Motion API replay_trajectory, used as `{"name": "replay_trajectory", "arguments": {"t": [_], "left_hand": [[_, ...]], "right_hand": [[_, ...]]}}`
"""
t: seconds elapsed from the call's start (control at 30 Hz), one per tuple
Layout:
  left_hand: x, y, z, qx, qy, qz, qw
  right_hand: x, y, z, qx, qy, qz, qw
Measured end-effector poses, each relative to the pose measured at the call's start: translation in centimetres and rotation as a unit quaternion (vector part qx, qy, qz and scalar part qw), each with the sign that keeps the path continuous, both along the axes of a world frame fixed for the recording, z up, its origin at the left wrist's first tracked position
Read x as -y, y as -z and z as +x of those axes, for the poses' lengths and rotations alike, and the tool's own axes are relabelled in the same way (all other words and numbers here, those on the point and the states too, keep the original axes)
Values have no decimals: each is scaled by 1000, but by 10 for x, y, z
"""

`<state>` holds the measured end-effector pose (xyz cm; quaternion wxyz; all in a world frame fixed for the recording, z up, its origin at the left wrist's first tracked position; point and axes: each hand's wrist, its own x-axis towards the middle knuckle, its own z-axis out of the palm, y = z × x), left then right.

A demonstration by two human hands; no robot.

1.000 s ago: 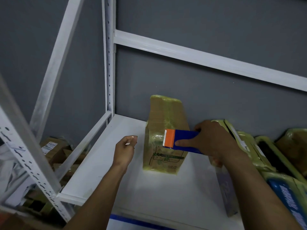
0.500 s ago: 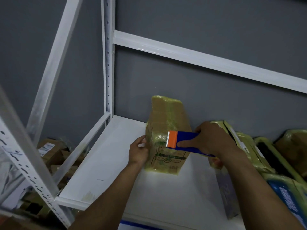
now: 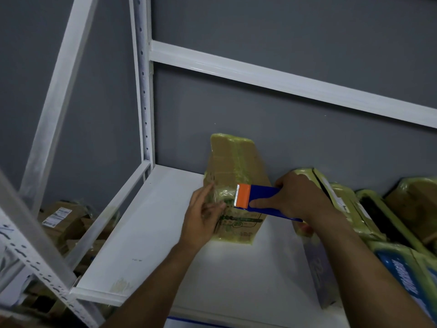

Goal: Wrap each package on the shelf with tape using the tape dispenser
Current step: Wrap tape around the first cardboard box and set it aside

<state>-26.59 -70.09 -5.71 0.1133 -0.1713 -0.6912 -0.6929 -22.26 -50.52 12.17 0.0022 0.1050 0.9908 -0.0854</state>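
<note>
Quick count: one package (image 3: 236, 166) standing upright, one tape dispenser (image 3: 260, 200), two hands, left hand (image 3: 203, 221) and right hand (image 3: 300, 197), roughly four wrapped packages (image 3: 369, 216) piled at 3 o'clock, and one shelf (image 3: 165, 245).

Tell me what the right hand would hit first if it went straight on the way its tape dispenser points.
Probably the left hand, pressed on the package just left of the orange end of the tape dispenser that the right hand grips; depth is unclear.

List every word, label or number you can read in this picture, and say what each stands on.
None can be read.
Green print on the upright tape-wrapped brown cardboard package: blurred.
White letters on the blue wrapped package: blurred.
White sticker on the brown cardboard box at lower left: too small.
</note>
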Motion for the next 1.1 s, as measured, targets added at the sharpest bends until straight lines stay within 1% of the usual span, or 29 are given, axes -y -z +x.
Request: {"name": "replay_trajectory", "arguments": {"t": [0.03, 0.1, 0.17, 0.23, 0.33, 0.5, 0.67, 0.83, 0.9, 1.0, 1.03, 1.1], "left_hand": [[5, 1, -7, -30, 10, -39, 999], [14, -3, -18, -56, 23, -104, 993], [21, -10, -28, -76, 16, -142, 987], [26, -16, -38, -115, 4, -183, 976], [28, -19, -46, -154, 20, -239, 959], [29, -21, -42, -192, 9, -254, 948], [34, -19, -40, -183, 12, -242, 953], [37, -21, -29, -183, 36, -242, 952], [40, -23, -18, -208, 35, -265, 941], [46, -16, -4, -295, 17, -282, 913], [47, -14, -2, -311, 15, -284, 907], [49, -14, -1, -316, 17, -288, 904]], "right_hand": [[-1, 0, 0, -1, -1, 1, 1000], [-2, 0, 2, -2, -3, -2, 1000], [-2, 1, 3, -8, -6, -3, 1000], [-2, 3, 4, -16, -8, -5, 1000], [-4, 2, 7, -24, -7, -6, 1000], [-1, -5, 13, -27, -10, -2, 1000], [-6, -14, 21, -8, -8, 2, 1000], [-10, -17, 23, 1, 3, 17, 1000], [-12, -17, 26, 11, 1, 5, 1000], [-16, -15, 34, 20, -5, -12, 1000], [-16, -15, 37, 18, -8, -14, 1000], [-15, -15, 38, 11, -15, -15, 1000]]}}
